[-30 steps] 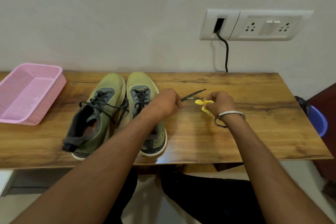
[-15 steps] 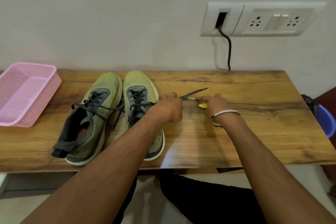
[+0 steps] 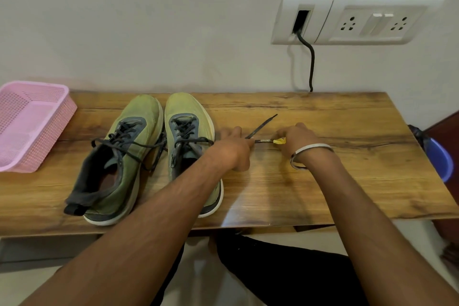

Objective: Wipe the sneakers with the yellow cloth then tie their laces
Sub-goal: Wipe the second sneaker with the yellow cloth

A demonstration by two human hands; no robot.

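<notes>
Two olive-green sneakers stand side by side on the wooden table (image 3: 323, 181), toes toward the wall: the left sneaker (image 3: 119, 159) and the right sneaker (image 3: 188, 126), both with dark laces untied. My left hand (image 3: 233, 146) pinches a dark lace (image 3: 260, 124) of the right sneaker, pulled out to the right over the table. My right hand (image 3: 298, 138) grips the yellow cloth (image 3: 279, 141), wrapped round a lace end; only a small yellow bit shows. My left forearm hides the right sneaker's heel.
A pink plastic basket (image 3: 32, 126) sits at the table's left end. A wall socket plate (image 3: 347, 21) with a black cable (image 3: 310, 62) hangs above the table's back edge. A blue bin (image 3: 439, 159) stands past the right end.
My right hand has slid right along the lace with the cloth, which is now mostly hidden in the hand. The lace is stretched straighter between both hands.
</notes>
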